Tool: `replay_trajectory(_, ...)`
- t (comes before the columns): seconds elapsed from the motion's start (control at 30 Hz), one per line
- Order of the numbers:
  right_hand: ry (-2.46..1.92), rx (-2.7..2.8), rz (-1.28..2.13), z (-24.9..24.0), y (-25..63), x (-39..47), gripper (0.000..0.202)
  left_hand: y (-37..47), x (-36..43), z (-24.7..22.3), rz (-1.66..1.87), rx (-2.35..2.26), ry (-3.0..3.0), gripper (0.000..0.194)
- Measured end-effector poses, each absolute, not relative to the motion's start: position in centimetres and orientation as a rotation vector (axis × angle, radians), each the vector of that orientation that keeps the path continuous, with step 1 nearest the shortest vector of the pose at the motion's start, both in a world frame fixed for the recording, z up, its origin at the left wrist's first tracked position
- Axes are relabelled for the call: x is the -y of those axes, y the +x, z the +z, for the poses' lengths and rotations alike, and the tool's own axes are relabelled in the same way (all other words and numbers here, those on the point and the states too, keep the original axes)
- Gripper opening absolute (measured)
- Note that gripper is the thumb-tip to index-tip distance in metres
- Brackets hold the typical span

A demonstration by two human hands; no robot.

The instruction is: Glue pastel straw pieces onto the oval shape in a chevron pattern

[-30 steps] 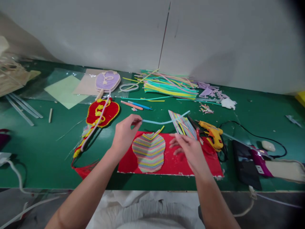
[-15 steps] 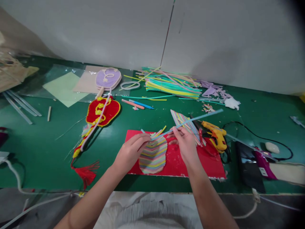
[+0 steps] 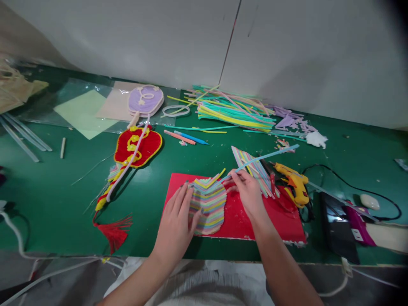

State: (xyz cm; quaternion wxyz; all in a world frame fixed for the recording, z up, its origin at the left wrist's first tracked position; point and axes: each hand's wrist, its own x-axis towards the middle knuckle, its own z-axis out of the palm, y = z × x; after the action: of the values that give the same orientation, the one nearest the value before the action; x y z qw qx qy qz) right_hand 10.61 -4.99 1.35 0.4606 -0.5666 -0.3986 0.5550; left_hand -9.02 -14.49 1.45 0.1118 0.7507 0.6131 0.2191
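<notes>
My left hand (image 3: 175,219) lies with fingers stretched out on the left edge of a rounded striped piece (image 3: 213,208) made of pastel pipe cleaners. A light blue pipe cleaner (image 3: 270,156) is pinched in my right hand (image 3: 248,193); its long end points up and right, while the other end reaches the top of the striped piece. A yellow pipe cleaner (image 3: 214,180) with a bend sits at that top edge. Under both hands is a red board (image 3: 242,221). Just past my right hand lies a second striped piece (image 3: 259,176), pointed at one end.
A yellow glue gun (image 3: 296,185) with a black cord rests at right, by a dark phone-like slab (image 3: 338,233). Bundled pipe cleaners (image 3: 236,112) lie at the back, with two markers (image 3: 191,137) in front. Leftward are a red fan (image 3: 126,146) and a purple fan (image 3: 145,101).
My left hand has let go of the blue pipe cleaner, moved down and left, and flattened onto the striped piece. My right hand still holds the blue pipe cleaner. The view has shifted slightly.
</notes>
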Motion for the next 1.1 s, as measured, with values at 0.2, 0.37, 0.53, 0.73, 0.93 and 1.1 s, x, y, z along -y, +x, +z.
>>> replay_trajectory(0.2,-1.417,0.955,1.359,0.8,10.6,5.0,0.033,-8.4,14.8,1.1,0.47,-1.768,2.308,0.053)
replay_trajectory(0.37,-1.42,0.932,1.371,0.7,10.4,5.1,0.032,-8.3,14.6,1.0,0.411,-1.762,2.337,0.052)
replay_trajectory(0.53,-1.436,0.922,1.369,0.5,10.4,5.1,0.034,-8.2,14.7,0.8,0.351,-1.808,2.362,0.052)
replay_trajectory(0.73,-1.447,0.939,1.36,0.3,10.5,5.1,0.032,-8.0,14.5,0.7,0.31,-1.839,2.366,0.054)
replay_trajectory(0.93,-1.474,0.966,1.343,0.4,10.5,5.1,0.031,-7.9,14.3,1.1,0.308,-1.84,2.362,0.051)
replay_trajectory(1.1,-1.496,0.982,1.339,0.5,10.6,4.9,0.033,-7.9,14.2,1.1,0.303,-1.831,2.362,0.05)
